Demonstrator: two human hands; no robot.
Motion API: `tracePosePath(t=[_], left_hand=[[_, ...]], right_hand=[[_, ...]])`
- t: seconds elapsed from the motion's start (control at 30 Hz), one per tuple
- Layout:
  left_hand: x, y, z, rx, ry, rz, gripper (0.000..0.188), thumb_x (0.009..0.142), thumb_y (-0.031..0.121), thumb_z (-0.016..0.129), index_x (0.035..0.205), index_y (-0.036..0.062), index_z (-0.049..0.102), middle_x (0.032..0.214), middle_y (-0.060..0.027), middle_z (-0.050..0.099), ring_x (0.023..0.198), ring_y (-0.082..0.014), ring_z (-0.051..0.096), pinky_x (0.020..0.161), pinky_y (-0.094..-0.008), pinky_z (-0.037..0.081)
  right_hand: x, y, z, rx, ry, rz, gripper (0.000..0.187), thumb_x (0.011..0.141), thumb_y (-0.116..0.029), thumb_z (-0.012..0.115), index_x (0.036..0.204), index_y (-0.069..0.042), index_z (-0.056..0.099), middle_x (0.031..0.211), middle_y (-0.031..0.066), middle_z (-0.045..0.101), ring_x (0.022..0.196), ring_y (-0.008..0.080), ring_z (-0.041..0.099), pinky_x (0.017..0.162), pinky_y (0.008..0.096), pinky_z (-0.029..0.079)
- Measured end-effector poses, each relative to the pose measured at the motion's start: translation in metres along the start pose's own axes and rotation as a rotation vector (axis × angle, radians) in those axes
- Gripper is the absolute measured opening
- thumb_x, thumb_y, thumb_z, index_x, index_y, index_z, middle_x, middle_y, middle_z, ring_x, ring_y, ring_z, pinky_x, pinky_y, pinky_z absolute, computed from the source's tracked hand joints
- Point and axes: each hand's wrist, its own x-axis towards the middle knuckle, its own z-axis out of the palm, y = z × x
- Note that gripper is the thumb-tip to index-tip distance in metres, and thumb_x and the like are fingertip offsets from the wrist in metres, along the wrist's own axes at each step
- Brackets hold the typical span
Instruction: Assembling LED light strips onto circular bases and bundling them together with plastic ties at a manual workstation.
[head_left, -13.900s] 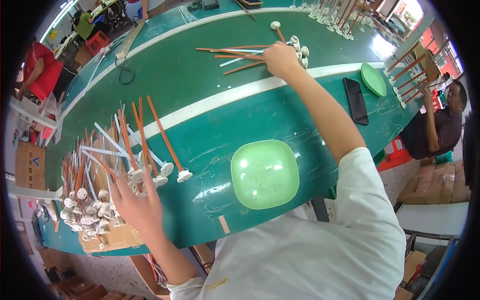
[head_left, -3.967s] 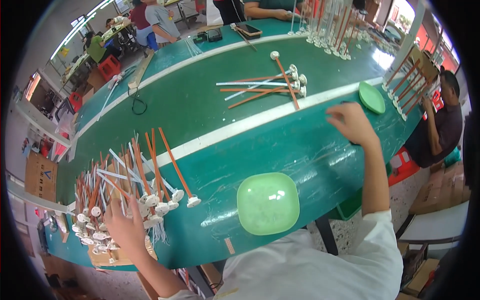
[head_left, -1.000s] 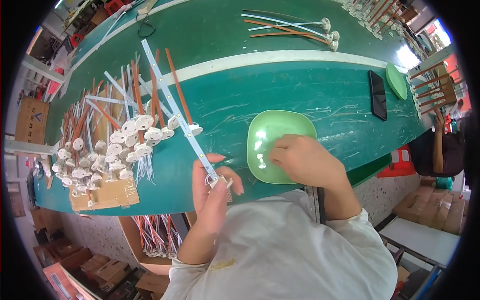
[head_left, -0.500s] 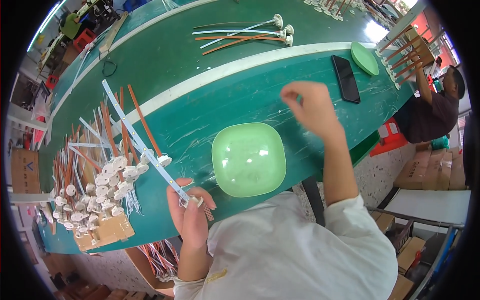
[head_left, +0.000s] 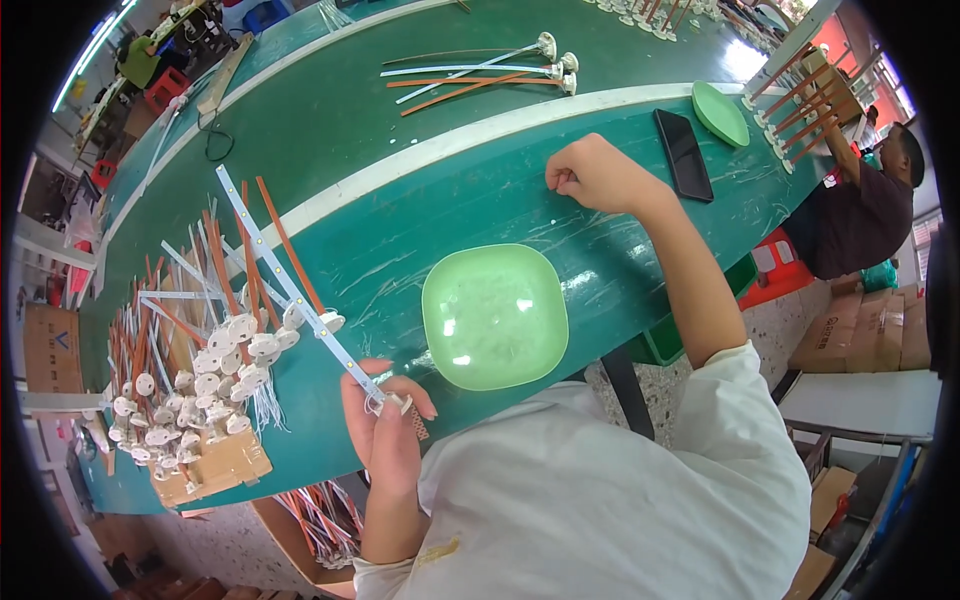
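Observation:
My left hand [head_left: 388, 425] grips the white round base of an LED light strip [head_left: 275, 262] near the table's front edge. The pale strip, dotted with small yellow LEDs, slants up and away to the left. Thin wires show beside the base. Over the table, beyond and right of a light green square dish [head_left: 495, 318], hovers my right hand [head_left: 595, 175]. Its fingers are curled together; whatever they may hold is hidden. Left of my left hand lies a pile of similar strips with white round bases [head_left: 205, 385], orange and white, bunched on cardboard.
A black phone [head_left: 684, 155] and a second green dish [head_left: 720, 114] lie at the right. Several strips with bases [head_left: 490, 72] rest beyond the white divider [head_left: 440, 150]. A co-worker [head_left: 865, 200] sits at far right. Below the table stands a box of strips [head_left: 315, 520].
My right hand has moved slightly away and left, its fingers curling closer together. The left hand keeps its grip on the LED strip, almost in place.

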Motion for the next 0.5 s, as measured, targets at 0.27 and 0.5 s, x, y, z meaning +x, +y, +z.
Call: tracePosePath(t=[0.27,0.5], left_hand=[[0.017,-0.004,0.019,-0.077,-0.015,0.136,0.042,0.102,0.035,0.033,0.130,0.0042,0.034,0.083,-0.0095,0.049,0.076,-0.0180,0.047,0.069,-0.0332,0.039],[0.026,-0.003,0.050,-0.294,-0.114,0.089,0.050,0.103,0.037,0.032,0.133,-0.0024,0.033,0.096,-0.0089,0.049,0.088,-0.0169,0.046,0.081,-0.0301,0.041]], right_hand=[[-0.084,-0.117,0.027,0.685,0.419,-0.377,0.008,0.076,0.005,0.066,0.083,0.001,0.065,0.076,0.0132,0.066,0.073,0.0222,0.066,0.064,0.0297,0.053],[-0.103,-0.181,0.083,0.686,0.715,-0.518,0.017,0.067,0.008,0.073,0.081,-0.001,0.066,0.069,0.0106,0.066,0.059,0.0205,0.066,0.052,0.0256,0.050]])
